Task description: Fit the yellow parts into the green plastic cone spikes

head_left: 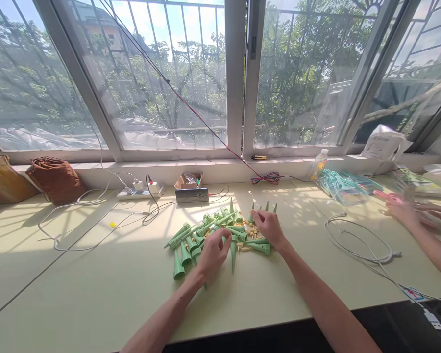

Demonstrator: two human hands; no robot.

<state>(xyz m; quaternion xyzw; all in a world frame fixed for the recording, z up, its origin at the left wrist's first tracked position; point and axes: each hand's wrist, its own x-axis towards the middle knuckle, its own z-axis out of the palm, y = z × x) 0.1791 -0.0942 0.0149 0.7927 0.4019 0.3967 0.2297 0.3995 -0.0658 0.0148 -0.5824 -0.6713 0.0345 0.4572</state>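
Green plastic plant watering spikes [185, 255], hollow cones with wide collars, lie in a loose pile at the middle of the table. My left hand [213, 251] is over the near side of the pile, thumb and fingers closed together; what they pinch is hidden. One green spike [233, 257] points towards me just right of those fingertips. Over the pile's right side, my right hand [269, 228] is curled with its fingertips together, and I cannot make out what is in them. Small yellowish plastic pieces [244, 248] are scattered between the hands. Several spikes stand point up behind the right hand.
Behind the pile are a phone [191, 196], a small cardboard box [189, 180] and a power strip [139, 192] with cables. At right lie a coiled white cable [360, 250], bagged teal items [343, 186] and a bottle [319, 164]. Another person's hands [404, 211] work at far right.
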